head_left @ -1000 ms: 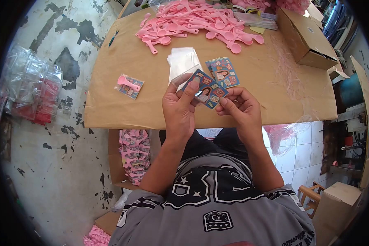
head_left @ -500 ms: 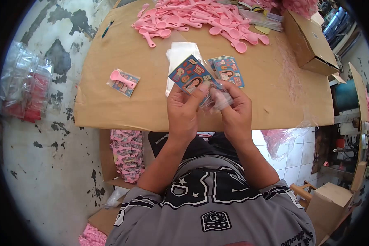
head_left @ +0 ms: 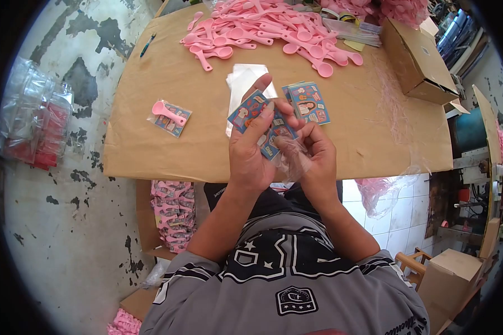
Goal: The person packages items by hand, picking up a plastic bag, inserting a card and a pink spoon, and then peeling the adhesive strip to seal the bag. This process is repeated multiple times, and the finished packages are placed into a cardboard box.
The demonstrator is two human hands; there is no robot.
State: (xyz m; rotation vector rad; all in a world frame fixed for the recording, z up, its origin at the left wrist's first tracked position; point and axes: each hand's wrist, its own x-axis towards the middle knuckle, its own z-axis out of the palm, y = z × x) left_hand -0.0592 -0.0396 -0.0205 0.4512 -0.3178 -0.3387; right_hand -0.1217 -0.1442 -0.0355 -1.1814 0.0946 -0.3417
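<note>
My left hand (head_left: 250, 159) is closed on blue printed cards (head_left: 242, 115), its thumb across their face and its fingers spread behind them. Close against the cards, my right hand (head_left: 320, 164) pinches a clear plastic bag (head_left: 292, 162). Another blue card (head_left: 270, 148) sits at an angle between the hands and overlaps the bag. Just beyond the hands lie a stack of blue cards (head_left: 312, 104) and a white sheaf of clear bags (head_left: 246, 80). To the left rests a bagged card with a pink measuring spoon (head_left: 169, 113) on top.
A heap of pink measuring spoons (head_left: 262, 33) covers the far part of the paper-covered table (head_left: 207, 153). A cardboard box (head_left: 419, 61) and tape rolls stand at the far right. A pen (head_left: 147, 46) lies far left. Below the table, a carton holds packed pink spoons (head_left: 173, 215).
The cards in my left hand have dropped slightly and turned, and its fingers now extend behind them. My right hand has shifted a little lower with the bag.
</note>
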